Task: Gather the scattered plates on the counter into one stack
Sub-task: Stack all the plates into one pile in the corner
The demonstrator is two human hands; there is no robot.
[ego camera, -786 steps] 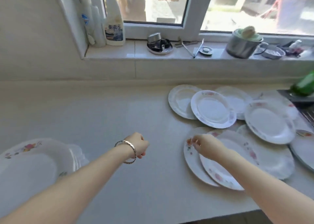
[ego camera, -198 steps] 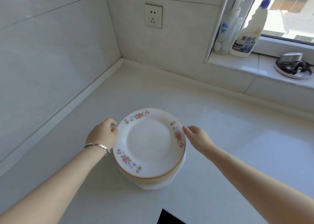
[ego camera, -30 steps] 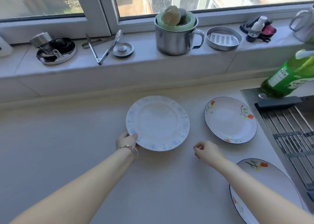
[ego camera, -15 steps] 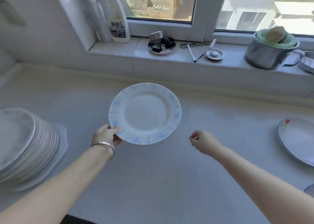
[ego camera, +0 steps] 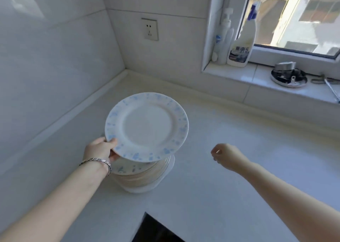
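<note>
A white plate with a blue-speckled rim (ego camera: 147,127) hangs in the air, tilted a little, just above the stack of plates (ego camera: 147,175) near the counter's corner. My left hand (ego camera: 100,149), a bracelet on its wrist, grips that plate by its near-left rim. The stack is tall, with gold-edged plates over a wider white one at the bottom; the held plate hides most of its top. My right hand (ego camera: 225,154) hovers to the right of the stack, fingers loosely curled, holding nothing.
Tiled walls meet in a corner behind the stack, with a wall socket (ego camera: 150,29). Two bottles (ego camera: 239,45) and a metal dish (ego camera: 288,76) stand on the window sill. A dark cutout (ego camera: 156,230) lies at the counter's near edge.
My left hand has carried the blue-rimmed plate leftward from the middle of the counter to just above the stack. My right hand came along, still holding nothing.
</note>
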